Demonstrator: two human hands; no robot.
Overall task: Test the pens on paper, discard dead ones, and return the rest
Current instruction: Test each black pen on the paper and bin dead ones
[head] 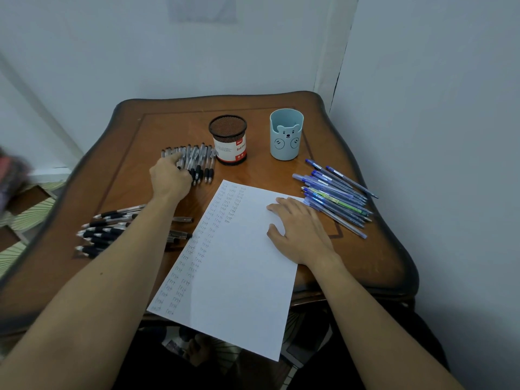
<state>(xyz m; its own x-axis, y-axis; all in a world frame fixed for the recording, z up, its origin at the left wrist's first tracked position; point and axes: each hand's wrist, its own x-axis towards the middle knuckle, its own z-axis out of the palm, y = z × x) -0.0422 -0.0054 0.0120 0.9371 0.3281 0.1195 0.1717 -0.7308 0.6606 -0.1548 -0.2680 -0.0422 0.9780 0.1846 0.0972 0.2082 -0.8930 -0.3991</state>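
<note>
Wooden table [365,257] with a wavy dark rim is sitting tucked into a corner of pale walls and taking up most of the view.

A white sheet of paper [239,291] is lying diagonally across it, with the near corner hanging off the front edge. Columns of small blue scribbles are running down its left side (they look like the word "test" over and over, but it's tiny).

The right hand [298,229] is lying flat on the right part of the sheet, fingers straight and spread, pressing it down.

The left hand [170,178] is reaching across to the far left. It's resting on top of a row of black-grip pens [201,161] with one finger stretched out. The other fingers are bending down out of sight, so I can't tell if it's actually gripping a pen or just touching them.

A second bunch of black pens [104,232] is lying near the left edge, partly under the left forearm.

A pile of blue pens [337,195] is sitting on the right, just beside the paper and the right hand's fingers.

Further back, two holders are standing upright near each other. One is a black mesh cup [228,139] with a red and white label, right next to the row of pens. The other is a light blue cup [286,135] with a bear face on it.
</note>
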